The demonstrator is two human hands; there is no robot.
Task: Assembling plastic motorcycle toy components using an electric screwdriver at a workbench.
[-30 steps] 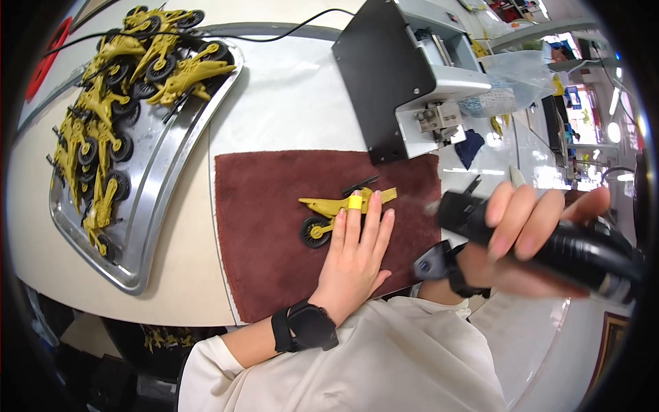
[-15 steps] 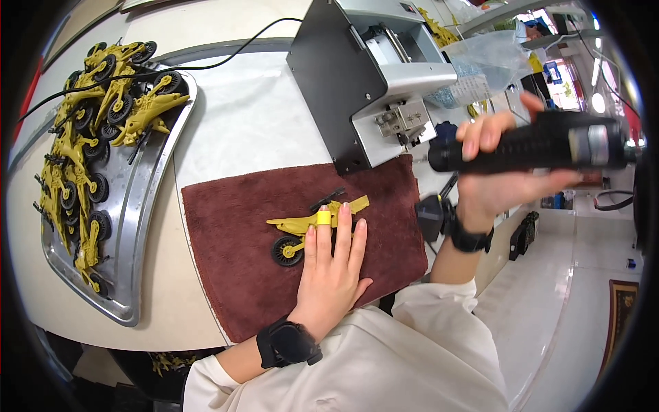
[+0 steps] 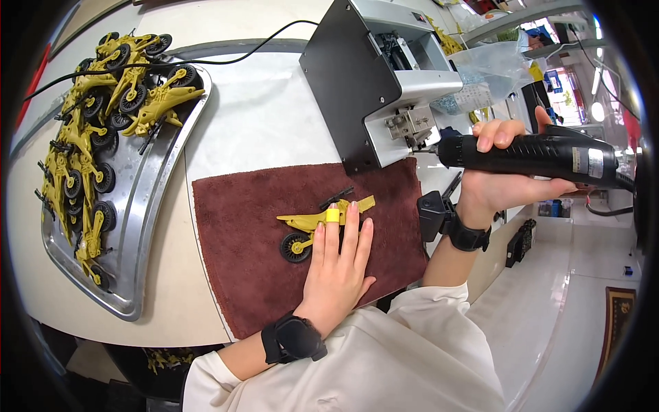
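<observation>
A yellow toy motorcycle (image 3: 300,220) with black wheels and handlebar lies on its side on a brown cloth (image 3: 240,275). My left hand (image 3: 336,268) rests flat over it, fingers stretched out and a yellow band round one finger; the rear part is hidden beneath. My right hand (image 3: 491,196) is wrapped round a black electric screwdriver (image 3: 535,152), held level at the right. Its bit points left, its tip at the metal outlet block (image 3: 413,125) of a grey and black screw feeder (image 3: 353,86); whether a screw is on it I cannot tell.
On the left, a metal tray (image 3: 161,185) carries several yellow toy motorcycles (image 3: 86,137), with a black cable (image 3: 226,60) crossing above them. A clear plastic bag (image 3: 484,75) sits behind the feeder. Below the table edge, more yellow parts (image 3: 168,358) lie in a dark container.
The screwdriver has come down and left, from a blurred swing to a steady place with its tip at the feeder's outlet. My left hand stays on the toy motorcycle. The view has shifted slightly.
</observation>
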